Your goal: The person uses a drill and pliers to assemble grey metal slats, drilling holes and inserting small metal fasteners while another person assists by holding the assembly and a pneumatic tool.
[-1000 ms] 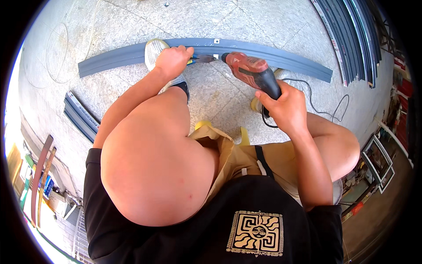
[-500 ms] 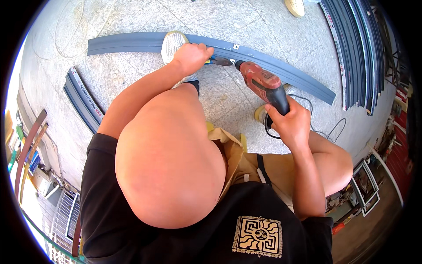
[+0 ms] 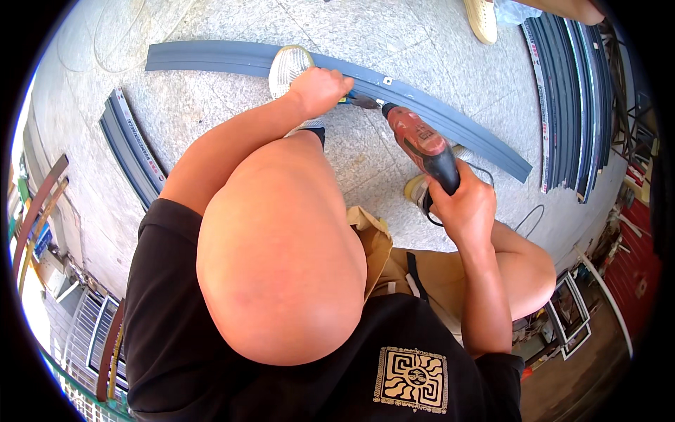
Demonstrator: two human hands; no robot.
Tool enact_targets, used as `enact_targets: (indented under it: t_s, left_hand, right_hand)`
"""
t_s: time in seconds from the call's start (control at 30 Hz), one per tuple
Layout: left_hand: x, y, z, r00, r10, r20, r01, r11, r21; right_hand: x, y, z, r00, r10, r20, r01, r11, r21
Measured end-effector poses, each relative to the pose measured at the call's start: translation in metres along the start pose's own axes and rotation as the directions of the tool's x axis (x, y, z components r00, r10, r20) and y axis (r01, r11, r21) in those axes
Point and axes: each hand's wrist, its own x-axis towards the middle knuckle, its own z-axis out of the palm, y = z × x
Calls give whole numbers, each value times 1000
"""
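Observation:
A long grey metal profile [image 3: 211, 56] lies across the floor ahead of me, with my left shoe [image 3: 287, 70] on it. My left hand [image 3: 322, 91] is closed around pliers with blue and yellow handles, whose dark jaws [image 3: 364, 102] point right along the profile's near edge. In my right hand [image 3: 465, 207] is a red and black corded power drill [image 3: 422, 141]. Its chuck end comes close to the plier jaws, by a small pale metal piece; whether the bit touches it is too small to tell. A small white square tab [image 3: 387, 81] sits on the profile.
Dark profiles are stacked [image 3: 573, 105] at the far right, and shorter ones [image 3: 132, 144] lie at left. Another person's shoe [image 3: 481, 20] stands at the top, near a limb [image 3: 573, 10]. The drill's cable [image 3: 532, 219] loops on the floor. White frames [image 3: 573, 316] lie lower right.
The drill's front and the plier jaws have come closer together. Another person's limb has entered at the top right. The whole view has shifted slightly.

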Motion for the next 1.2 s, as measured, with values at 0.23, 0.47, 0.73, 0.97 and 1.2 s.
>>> enact_targets:
  t_s: [0.23,0.47,0.73,0.97,1.2]
  left_hand:
    - [0,-3,8,1000,4,-2,-4,1000,-9]
    - [-1,-4,12,1000,-25,-12,24,999,-38]
    - [1,-5,14,999,-8,-33,8,1000,5]
    - [0,-4,11,1000,1,-25,-1,1000,7]
    - [0,-2,8,1000,-13,-14,13,1000,-10]
  right_hand:
    - [-1,-3,4,1000,-6,-26,7,1000,22]
    - [-2,-7,6,996,-62,-68,64,998,22]
    - [-1,-8,5,997,-24,-77,30,997,77]
    - [-1,-6,5,996,-41,-82,46,997,59]
    - [-1,-10,2,998,-5,-65,9,998,69]
